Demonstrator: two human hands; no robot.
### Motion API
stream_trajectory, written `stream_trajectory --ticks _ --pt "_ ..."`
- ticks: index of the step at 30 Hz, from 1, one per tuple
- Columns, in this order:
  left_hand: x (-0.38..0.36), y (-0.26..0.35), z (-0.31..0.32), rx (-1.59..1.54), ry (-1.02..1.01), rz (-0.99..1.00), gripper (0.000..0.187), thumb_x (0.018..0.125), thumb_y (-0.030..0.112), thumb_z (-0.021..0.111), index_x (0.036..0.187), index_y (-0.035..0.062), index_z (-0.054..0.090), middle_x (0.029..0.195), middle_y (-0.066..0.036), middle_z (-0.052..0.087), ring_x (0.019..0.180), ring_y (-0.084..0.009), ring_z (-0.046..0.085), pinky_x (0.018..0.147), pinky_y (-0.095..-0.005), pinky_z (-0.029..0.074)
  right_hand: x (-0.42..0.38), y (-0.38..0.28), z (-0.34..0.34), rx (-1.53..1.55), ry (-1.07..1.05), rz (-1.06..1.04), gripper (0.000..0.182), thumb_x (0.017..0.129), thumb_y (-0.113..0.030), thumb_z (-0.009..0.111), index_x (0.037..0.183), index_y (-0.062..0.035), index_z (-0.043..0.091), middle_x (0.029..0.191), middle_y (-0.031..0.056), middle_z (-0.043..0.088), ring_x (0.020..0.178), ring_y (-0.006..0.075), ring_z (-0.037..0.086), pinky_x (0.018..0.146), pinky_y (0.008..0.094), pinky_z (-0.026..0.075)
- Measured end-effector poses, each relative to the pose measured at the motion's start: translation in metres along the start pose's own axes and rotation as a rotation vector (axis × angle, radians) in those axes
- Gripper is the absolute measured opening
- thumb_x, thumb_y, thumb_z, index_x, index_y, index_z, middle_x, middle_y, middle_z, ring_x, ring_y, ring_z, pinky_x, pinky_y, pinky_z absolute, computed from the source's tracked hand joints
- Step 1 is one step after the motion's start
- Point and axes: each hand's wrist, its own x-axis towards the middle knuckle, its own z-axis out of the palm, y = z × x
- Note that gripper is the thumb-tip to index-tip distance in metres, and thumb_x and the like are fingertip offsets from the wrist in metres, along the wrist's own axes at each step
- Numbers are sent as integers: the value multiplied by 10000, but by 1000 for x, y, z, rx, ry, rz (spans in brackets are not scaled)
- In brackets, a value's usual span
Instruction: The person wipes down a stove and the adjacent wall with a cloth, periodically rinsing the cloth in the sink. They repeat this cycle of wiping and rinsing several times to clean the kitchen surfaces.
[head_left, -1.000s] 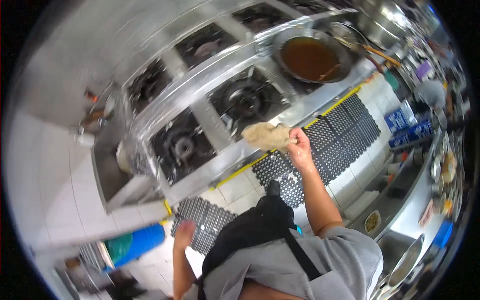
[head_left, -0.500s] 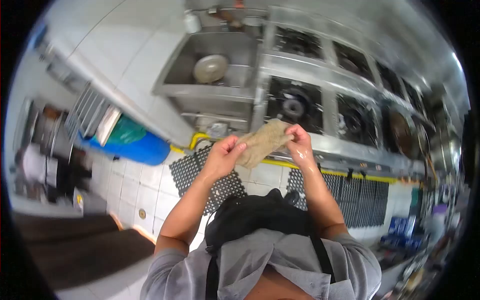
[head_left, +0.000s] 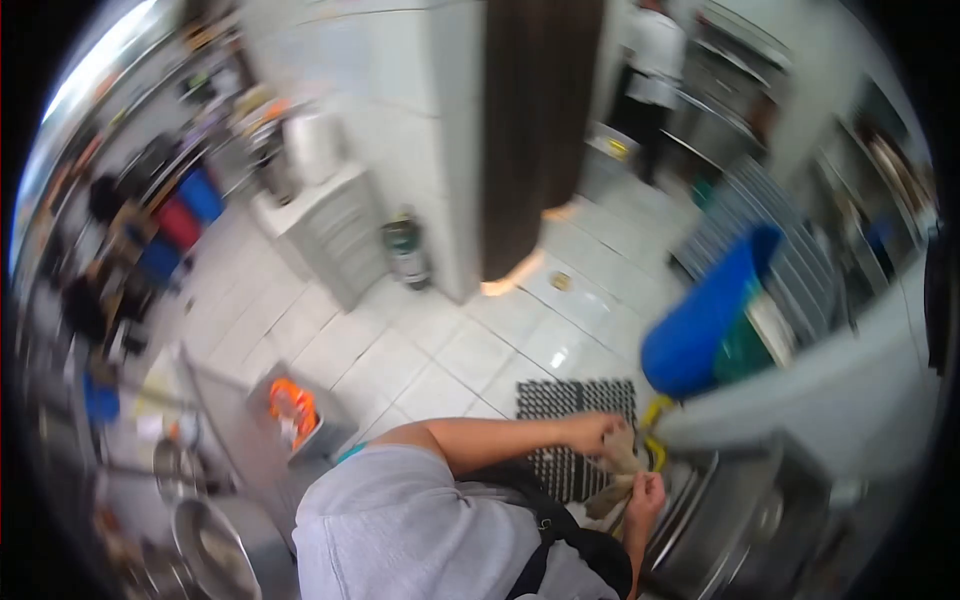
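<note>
A beige cloth (head_left: pixel 622 458) hangs between my two hands, bunched and partly hidden by them. My left hand (head_left: pixel 588 432) has its fingers closed on the upper part of the cloth. Just below and to the right, my right hand (head_left: pixel 648 490) pinches another part of it. Both hands are over the black perforated floor mat (head_left: pixel 570 395), near the metal sink unit (head_left: pixel 740 510).
A blue barrel (head_left: pixel 690 345) lies tilted by a grey slatted rack (head_left: pixel 760 240). Beyond are a brown curtain (head_left: pixel 535 130), a green cylinder (head_left: pixel 405 245) and a person in white (head_left: pixel 655 60). A bin with orange contents (head_left: pixel 300 440) stands lower left.
My view has swung far to the left, away from the stove toward the floor and curtain. The cloth, spread flat between my hands before, is now more bunched, still in both hands.
</note>
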Motion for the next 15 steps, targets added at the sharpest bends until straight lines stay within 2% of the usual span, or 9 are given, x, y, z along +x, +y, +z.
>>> stream_trajectory --ticks 2,4,5,6,7,8,10,11,15 --pt "-38 -28 -1 -20 85 68 727 739 261 811 1357 58 485 1157 -184 656 1075 -326 633 880 -413 514 27 -9 50 33 -306 35 188 982 -133 569 835 -16 583 743 -6 592 697 64 512 647 238 432" --pt "-75 -52 -17 11 297 218 600 744 197 792 1278 48 561 1177 -185 646 1099 -331 615 879 -416 510 50 -17 103 -24 -493 -23 244 985 -164 566 810 4 600 717 -7 586 682 67 493 635 245 427" --pt "-93 -62 -27 25 370 187 600 744 197 792 1278 48 561 1177 -185 646 1099 -331 615 879 -416 510 56 -21 128 -83 -604 -52 261 983 -175 568 805 10 607 707 -5 580 678 69 484 634 251 426" --pt "-109 -72 -35 30 364 112 518 750 176 776 1219 43 602 1152 -180 656 1075 -332 624 875 -411 508 61 -21 152 -143 -723 -88 277 982 -187 571 799 16 615 697 -4 574 675 72 476 633 257 425" --pt "-128 -80 -43 28 362 35 438 755 155 761 1160 39 643 1127 -175 666 1052 -333 634 871 -407 507 72 -16 170 -213 -806 -154 271 975 -194 577 828 23 645 696 6 576 682 76 481 638 263 426" --pt "-147 -82 -50 33 440 -3 438 755 155 761 1160 39 643 1127 -175 666 1052 -333 634 871 -407 507 70 -34 189 -226 -861 -193 250 965 -184 586 866 30 668 711 12 591 696 73 495 635 260 427" --pt "-179 -71 -62 -86 511 -169 326 762 146 742 1066 45 685 1034 -160 689 990 -327 653 868 -400 504 78 -35 216 -149 -1027 -84 238 947 -176 607 873 38 680 700 8 592 692 74 502 628 257 426" --pt "-190 -74 -66 31 610 -170 280 764 165 740 1018 57 693 953 -135 701 926 -325 661 832 -404 506 85 -40 229 -155 -1078 -91 238 947 -176 607 873 38 680 700 8 592 692 74 502 628 257 426" --pt "-234 -58 -78 169 746 -368 223 775 205 733 941 59 700 922 -128 696 898 -336 652 810 -419 492 94 -49 269 -306 -1283 -166 239 925 -163 634 804 39 675 660 -10 579 648 73 489 600 261 420"
